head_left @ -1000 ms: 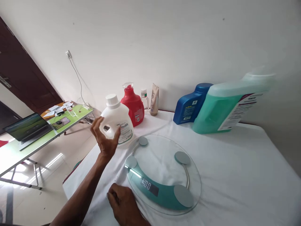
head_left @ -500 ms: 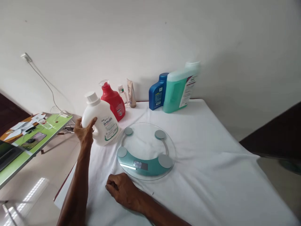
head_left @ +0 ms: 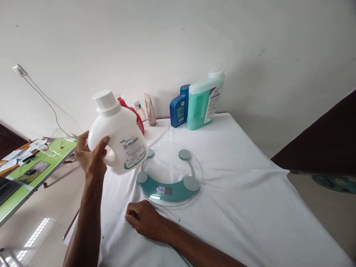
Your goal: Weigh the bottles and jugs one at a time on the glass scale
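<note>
Left hand lifts a white detergent jug beside a glass scale

Left hand (head_left: 91, 157) is seen wrapped around the handle of a white detergent jug (head_left: 118, 135), with the thumb pressed against the jug's side and the fingers curled through the handle opening. The jug is held clear of the tabletop (head_left: 250, 200), tilted slightly, with its white cap at the top and a printed label facing the camera. It is held just left of and above a round glass scale (head_left: 169, 174), whose near edge carries a teal band and a lit digital display. Four grey round pads are set on the scale's glass.

The right hand (head_left: 144, 220) is laid on the white cloth covering the tabletop, just in front of the scale. Its fingers are curled loosely into a soft fist, and nothing is seen held in it.

Behind the lifted jug, a red spray bottle (head_left: 138, 116) is partly hidden. Next to it, a small white bottle (head_left: 137, 107) and a beige tube (head_left: 150, 109) are stood near the wall. Further right, a blue jug (head_left: 179, 107) and a larger green jug (head_left: 204, 102) are stood side by side, touching or nearly so, against the wall.

To the left, apart from the tabletop, a green side table (head_left: 50, 163) is seen with papers and small items scattered on it.
</note>
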`<state>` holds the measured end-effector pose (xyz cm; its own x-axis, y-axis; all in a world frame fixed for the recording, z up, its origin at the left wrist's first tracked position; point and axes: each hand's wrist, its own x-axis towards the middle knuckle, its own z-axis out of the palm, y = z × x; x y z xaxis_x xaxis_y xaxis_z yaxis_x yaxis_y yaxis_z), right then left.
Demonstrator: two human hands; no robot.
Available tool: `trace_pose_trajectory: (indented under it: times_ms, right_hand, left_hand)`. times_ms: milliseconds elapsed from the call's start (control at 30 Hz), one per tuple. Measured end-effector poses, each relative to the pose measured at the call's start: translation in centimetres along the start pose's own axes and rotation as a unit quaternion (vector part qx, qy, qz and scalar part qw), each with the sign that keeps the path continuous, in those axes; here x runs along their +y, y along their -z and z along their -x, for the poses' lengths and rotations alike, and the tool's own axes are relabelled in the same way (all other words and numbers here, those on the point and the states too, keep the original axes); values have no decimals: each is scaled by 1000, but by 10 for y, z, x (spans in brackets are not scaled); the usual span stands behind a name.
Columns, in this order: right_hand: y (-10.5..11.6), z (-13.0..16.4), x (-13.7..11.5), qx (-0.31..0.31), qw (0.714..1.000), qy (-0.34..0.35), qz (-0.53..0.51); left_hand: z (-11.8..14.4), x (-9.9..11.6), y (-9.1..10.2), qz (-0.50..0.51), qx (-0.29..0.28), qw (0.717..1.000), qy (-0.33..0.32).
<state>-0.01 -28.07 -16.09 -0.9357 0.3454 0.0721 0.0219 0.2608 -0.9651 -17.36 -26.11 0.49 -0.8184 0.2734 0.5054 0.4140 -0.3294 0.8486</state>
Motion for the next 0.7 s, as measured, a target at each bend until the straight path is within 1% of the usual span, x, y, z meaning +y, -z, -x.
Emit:
trace_pose_trajectory:
  times_ms: [133, 267, 367, 467, 600, 700]
  right_hand:
    - [-1, 1, 0, -2, 1000, -1, -14]
    - [-1, 1, 2, 0, 1000, 3, 13]
    - [-2, -1, 4, 5, 999, 13, 30]
    - [-4, -2, 8, 3, 999, 20, 36]
    - [-5, -2, 9, 9, 999, 23, 45]
    - [-4, -1, 8, 8, 998, 25, 51]
  left_hand:
    - [19, -4, -26, 54, -51, 996, 48]
    - [37, -11, -49, 40, -91, 993, 67]
    - [46, -17, -59, 26, -113, 991, 73]
    - [52, -23, -65, 23, -124, 989, 83]
    - [59, -29, -65, 21, -132, 988, 80]
    - [60, -29, -61, 16, -167, 983, 77]
